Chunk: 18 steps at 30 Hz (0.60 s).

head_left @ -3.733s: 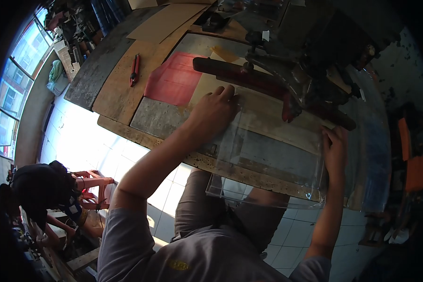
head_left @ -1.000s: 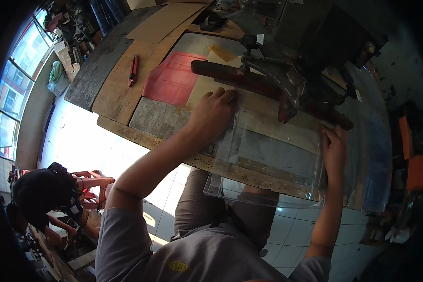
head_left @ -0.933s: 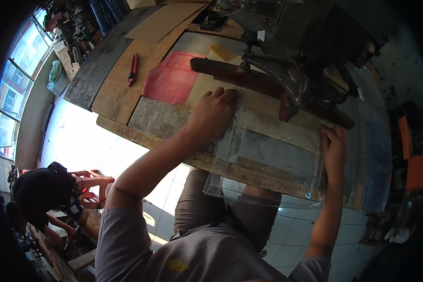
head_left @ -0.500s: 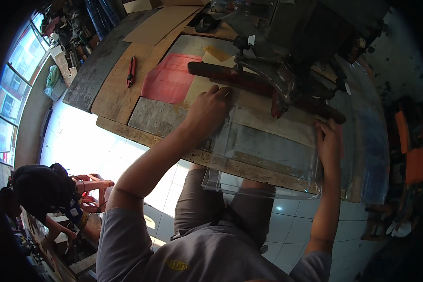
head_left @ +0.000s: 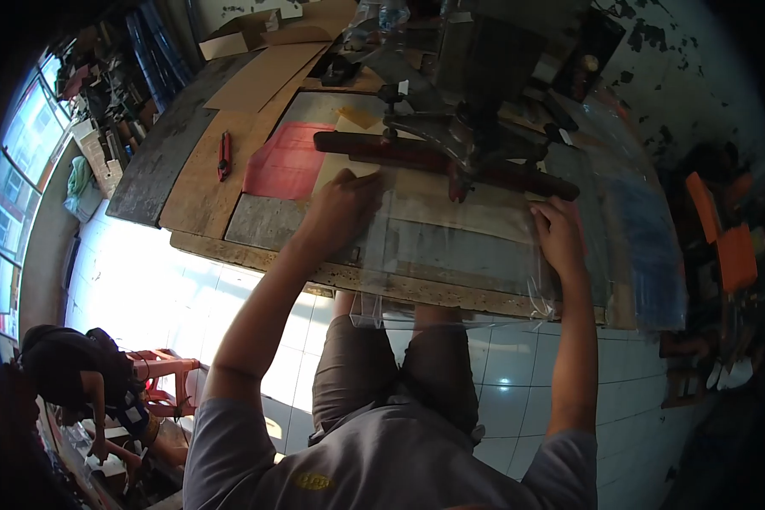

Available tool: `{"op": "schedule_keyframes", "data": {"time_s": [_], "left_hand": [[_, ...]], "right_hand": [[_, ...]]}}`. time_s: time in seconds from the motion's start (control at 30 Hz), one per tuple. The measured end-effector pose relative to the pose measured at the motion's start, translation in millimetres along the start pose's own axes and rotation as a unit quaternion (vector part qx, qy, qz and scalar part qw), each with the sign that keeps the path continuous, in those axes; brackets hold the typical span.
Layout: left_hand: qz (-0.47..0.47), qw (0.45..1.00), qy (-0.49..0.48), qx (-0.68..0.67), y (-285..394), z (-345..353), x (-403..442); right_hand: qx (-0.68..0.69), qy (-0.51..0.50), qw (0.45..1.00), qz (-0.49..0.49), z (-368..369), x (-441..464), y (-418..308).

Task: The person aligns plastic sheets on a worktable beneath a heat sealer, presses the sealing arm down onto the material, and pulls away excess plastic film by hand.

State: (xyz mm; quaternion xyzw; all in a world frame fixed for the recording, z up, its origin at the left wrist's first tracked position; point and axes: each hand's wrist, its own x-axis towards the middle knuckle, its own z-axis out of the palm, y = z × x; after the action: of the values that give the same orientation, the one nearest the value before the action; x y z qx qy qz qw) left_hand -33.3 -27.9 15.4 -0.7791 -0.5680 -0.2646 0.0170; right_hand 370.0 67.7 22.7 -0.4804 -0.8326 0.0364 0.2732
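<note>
A clear plastic sheet or bag point(head_left: 455, 280) lies across the table's front part and hangs over its edge toward my thighs. My left hand point(head_left: 342, 211) is closed at the sheet's upper left, its fingertips just below the long dark red bar point(head_left: 518, 176) of a bench press machine point(head_left: 463, 127). At the upper right corner, my right hand point(head_left: 559, 234) pinches the sheet near the bar's right end. A tan backing sheet point(head_left: 484, 208) lies beneath the plastic. Whether the bar touches the plastic cannot be made out.
Left of the bar lies a red sheet point(head_left: 285, 161), with a red utility knife point(head_left: 224, 157) farther left. Cardboard point(head_left: 268, 76) covers the back left. More clear plastic point(head_left: 654, 255) drapes over the table's right side. A person point(head_left: 68, 365) bends near a red stool point(head_left: 166, 365).
The whole view has shifted, so the bench and machine sit further left. Both hands stay on the plastic sheet below the bar. The person at lower left has moved their arms slightly.
</note>
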Motion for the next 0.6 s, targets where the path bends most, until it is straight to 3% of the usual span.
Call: {"op": "schedule_keyframes", "data": {"time_s": [0.1,0.3,0.4,0.53,0.6], "left_hand": [[-0.003,0.997,0.038,-0.066,3.9,-8.6,-32.6],[-0.080,0.990,0.111,-0.026,17.7,-21.8,-110.4],[-0.087,0.969,0.212,0.091,15.6,15.3,-151.4],[-0.109,0.935,0.311,0.133,5.3,66.8,-174.0],[-0.115,0.931,0.316,0.138,4.2,75.6,-173.5]], "right_hand": [[0.054,0.017,0.998,0.018,-8.9,-18.8,-9.2],[0.120,0.088,0.986,0.070,-19.3,-93.1,-18.6],[0.110,0.150,0.976,0.109,-15.0,-110.1,-14.9],[0.070,0.198,0.967,0.142,-11.6,-112.6,-20.3],[0.078,0.209,0.963,0.150,-9.8,-112.4,-20.2]]}}
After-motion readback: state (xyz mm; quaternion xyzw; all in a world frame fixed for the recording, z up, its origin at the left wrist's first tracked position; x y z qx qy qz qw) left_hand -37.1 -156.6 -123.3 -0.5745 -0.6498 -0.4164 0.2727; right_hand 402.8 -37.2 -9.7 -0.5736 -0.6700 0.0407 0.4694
